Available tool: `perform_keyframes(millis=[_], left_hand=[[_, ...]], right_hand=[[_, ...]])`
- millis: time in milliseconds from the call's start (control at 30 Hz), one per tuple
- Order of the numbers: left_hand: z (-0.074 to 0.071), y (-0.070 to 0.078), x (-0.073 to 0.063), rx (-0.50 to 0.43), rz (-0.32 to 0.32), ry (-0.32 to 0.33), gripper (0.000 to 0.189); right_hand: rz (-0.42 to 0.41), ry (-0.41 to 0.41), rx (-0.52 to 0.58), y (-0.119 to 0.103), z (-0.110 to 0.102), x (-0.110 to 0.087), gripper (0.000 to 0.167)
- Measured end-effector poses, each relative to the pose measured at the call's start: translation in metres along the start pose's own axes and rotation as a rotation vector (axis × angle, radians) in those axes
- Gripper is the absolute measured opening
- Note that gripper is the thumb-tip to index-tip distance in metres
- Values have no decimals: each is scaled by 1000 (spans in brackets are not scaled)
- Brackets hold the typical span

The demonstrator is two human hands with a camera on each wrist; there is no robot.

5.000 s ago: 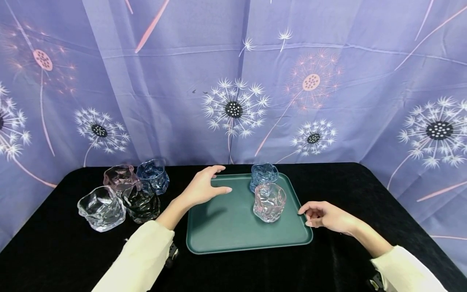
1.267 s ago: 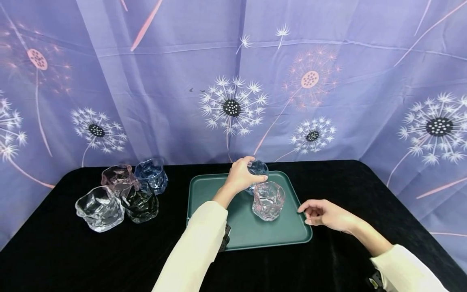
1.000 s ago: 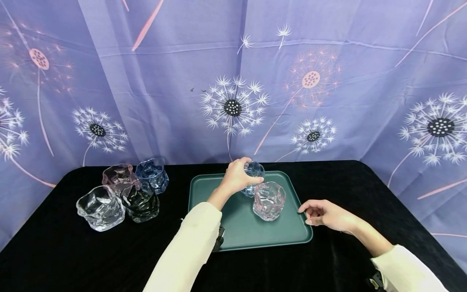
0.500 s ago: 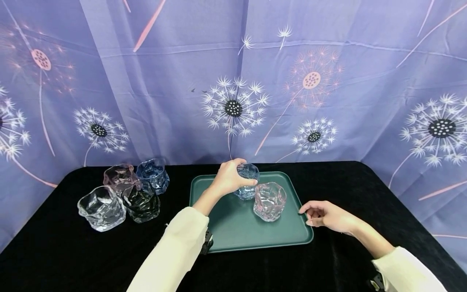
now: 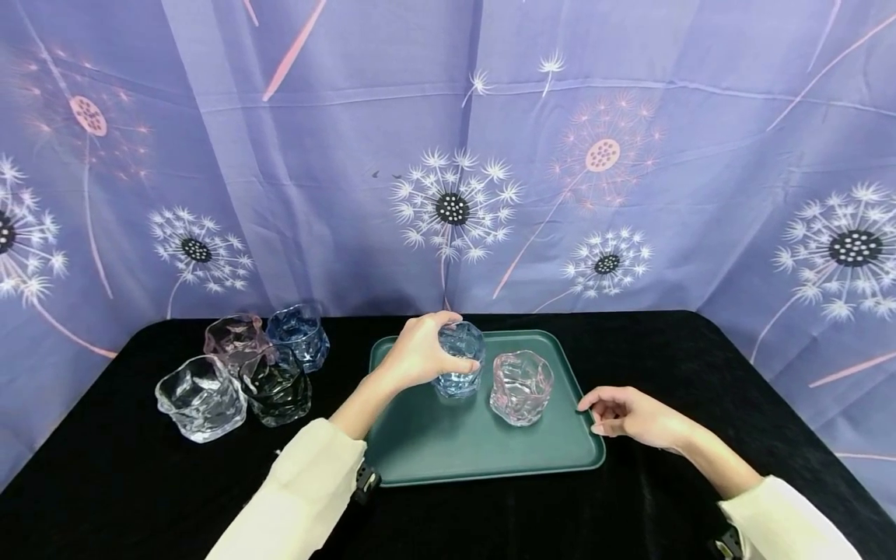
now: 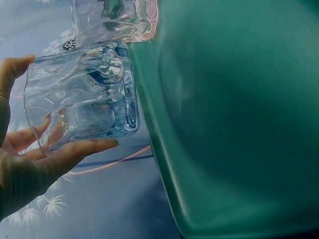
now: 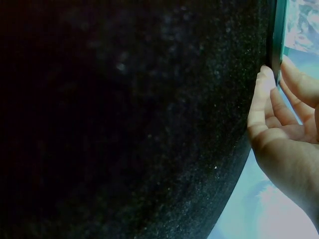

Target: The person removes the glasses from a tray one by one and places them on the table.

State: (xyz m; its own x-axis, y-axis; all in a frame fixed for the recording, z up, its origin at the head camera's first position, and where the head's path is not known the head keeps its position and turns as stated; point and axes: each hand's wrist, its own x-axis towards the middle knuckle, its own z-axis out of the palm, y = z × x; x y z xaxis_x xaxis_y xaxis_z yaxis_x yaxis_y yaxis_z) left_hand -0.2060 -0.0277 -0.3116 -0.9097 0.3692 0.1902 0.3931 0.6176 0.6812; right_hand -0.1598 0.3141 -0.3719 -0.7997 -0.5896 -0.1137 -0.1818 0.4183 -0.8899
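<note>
My left hand (image 5: 423, 354) grips a light blue glass tumbler (image 5: 467, 342) from its left side, thumb and fingers spread round the wall. The tumbler is upright, its base close over the green tray (image 5: 483, 455). In the left wrist view, the thumb and fingers wrap the blue tumbler (image 6: 84, 94), with the tray (image 6: 224, 124) beside its base. A pale pink tumbler (image 5: 521, 389) stands on the tray just to the right. My right hand (image 5: 630, 416) pinches the tray's right rim; in the right wrist view, its fingertips lie on both sides of the rim (image 7: 279, 40).
At the left stand several more tumblers close together: a clear one (image 5: 199, 400), a dark grey one (image 5: 276, 389), a pink one (image 5: 234, 338) and a blue one (image 5: 297, 334). A black cloth (image 5: 490, 521) covers the table; a purple curtain (image 5: 350, 194) hangs behind.
My left hand, empty at first, has taken hold of the blue tumbler and brought it left and nearer, away from behind the pink one. My right hand stays at the tray's rim.
</note>
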Motion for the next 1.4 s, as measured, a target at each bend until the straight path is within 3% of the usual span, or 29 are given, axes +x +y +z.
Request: perform_keyframes(millis=[467,767,1033,1400], left_hand=[[-23,-10,-33,46,1,5,67],[-37,-27,-54,50,3,55,65],[-51,-33,-72,103,-30,19,66],[-64,-45,-98,125,-51,54,64]], right_hand=[[13,3,-6,-1,0,-1,30],[25,5,-20,-2,0,0,31],[30,0,-17,-1,0,0,32],[31,-6,-8,-1,0,0,33]])
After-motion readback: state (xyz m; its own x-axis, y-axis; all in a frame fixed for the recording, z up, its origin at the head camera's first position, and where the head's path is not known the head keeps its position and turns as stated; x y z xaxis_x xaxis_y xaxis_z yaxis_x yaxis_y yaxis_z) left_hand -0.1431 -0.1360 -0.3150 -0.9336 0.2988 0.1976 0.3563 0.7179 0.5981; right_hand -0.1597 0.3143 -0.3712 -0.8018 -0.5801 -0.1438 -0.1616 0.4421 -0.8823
